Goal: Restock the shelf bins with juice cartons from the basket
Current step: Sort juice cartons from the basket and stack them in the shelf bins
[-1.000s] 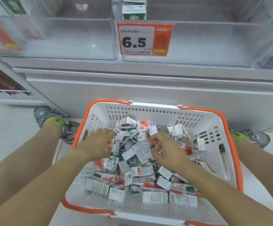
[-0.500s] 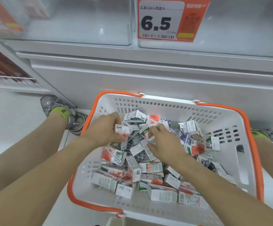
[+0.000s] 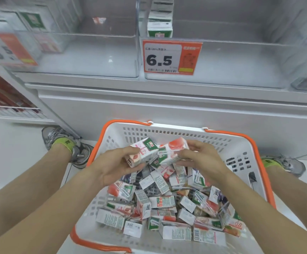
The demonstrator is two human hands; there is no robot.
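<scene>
We grip one small pink-and-white juice carton [image 3: 143, 153] in our left hand [image 3: 116, 166], another [image 3: 173, 150] in our right hand [image 3: 202, 160], above the white orange-rimmed plastic basket [image 3: 167, 132]; next, lift them into the clear plastic shelf bin [image 3: 222, 77].

Two juice cartons [image 3: 158, 152] are held by the left hand [image 3: 116, 165] and right hand [image 3: 202, 158] above the basket's [image 3: 167, 131] far edge.

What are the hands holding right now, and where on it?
Left hand grips one juice carton round its lower end; right hand grips a second carton at its right end, above the basket.
</scene>
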